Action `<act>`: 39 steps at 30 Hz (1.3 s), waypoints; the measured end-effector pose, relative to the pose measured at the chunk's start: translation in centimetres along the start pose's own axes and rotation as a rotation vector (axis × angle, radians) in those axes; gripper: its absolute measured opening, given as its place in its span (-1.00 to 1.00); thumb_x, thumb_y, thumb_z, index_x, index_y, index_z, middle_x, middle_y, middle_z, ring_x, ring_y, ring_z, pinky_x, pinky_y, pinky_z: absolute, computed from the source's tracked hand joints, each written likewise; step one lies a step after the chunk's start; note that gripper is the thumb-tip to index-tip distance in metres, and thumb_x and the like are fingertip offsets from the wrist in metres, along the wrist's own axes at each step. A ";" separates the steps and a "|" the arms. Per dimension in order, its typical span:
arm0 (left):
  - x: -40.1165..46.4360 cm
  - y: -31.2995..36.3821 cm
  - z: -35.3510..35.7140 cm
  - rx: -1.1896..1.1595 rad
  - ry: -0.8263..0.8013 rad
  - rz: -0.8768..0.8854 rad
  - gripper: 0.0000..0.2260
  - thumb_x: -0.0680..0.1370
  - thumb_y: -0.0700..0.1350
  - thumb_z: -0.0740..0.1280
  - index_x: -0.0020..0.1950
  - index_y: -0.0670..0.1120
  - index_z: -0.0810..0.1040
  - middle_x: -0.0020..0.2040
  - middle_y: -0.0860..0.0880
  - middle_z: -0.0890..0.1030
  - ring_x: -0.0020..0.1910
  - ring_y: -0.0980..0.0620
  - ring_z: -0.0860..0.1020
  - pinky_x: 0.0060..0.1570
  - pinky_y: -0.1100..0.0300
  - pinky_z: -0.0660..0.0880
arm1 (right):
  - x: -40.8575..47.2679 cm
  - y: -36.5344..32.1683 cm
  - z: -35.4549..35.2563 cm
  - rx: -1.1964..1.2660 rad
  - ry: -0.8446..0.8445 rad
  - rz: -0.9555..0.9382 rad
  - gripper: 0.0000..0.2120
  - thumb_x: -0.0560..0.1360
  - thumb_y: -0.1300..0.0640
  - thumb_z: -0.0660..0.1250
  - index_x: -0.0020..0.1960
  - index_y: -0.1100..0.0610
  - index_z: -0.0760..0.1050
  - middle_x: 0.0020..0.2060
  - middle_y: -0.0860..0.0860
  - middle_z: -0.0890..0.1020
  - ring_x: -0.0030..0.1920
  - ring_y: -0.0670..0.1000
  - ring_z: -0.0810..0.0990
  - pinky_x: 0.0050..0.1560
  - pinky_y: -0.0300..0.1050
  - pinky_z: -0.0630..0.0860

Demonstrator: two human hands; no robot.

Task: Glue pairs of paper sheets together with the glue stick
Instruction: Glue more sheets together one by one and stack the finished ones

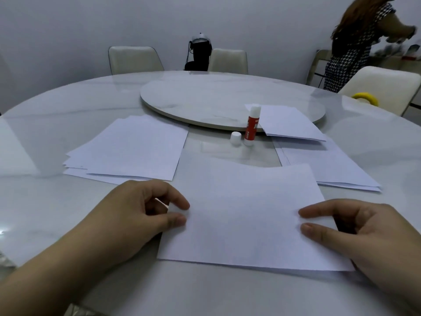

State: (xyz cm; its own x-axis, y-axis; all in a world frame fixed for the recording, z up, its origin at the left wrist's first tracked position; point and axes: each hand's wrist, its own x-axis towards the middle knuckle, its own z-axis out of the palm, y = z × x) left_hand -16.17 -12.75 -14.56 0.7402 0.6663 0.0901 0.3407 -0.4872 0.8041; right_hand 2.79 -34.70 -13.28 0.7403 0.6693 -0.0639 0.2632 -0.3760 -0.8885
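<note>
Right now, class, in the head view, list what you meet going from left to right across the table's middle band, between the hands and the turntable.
left paper stack → cap → glue stick → right paper stack

Home dining room: round marble table with lazy Susan (cream chairs around)
</note>
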 end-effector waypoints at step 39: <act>0.6 -0.5 0.2 0.093 0.016 0.069 -0.77 0.37 -0.05 0.49 -0.16 0.30 0.59 -0.28 0.11 0.57 -0.33 0.20 0.51 -0.28 0.46 0.36 | -0.4 0.7 -0.1 -0.115 0.038 -0.048 -0.59 0.03 -0.23 0.47 -0.11 -0.29 0.65 -0.33 -0.13 0.72 -0.34 -0.10 0.70 -0.39 -0.16 0.57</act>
State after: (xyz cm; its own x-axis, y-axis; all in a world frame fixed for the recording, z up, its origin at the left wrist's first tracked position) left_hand -15.80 -12.26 -15.03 0.7549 0.6376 0.1537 0.3420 -0.5825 0.7374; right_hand 2.79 -35.32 -13.86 0.7474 0.6644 -0.0038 0.3660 -0.4165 -0.8322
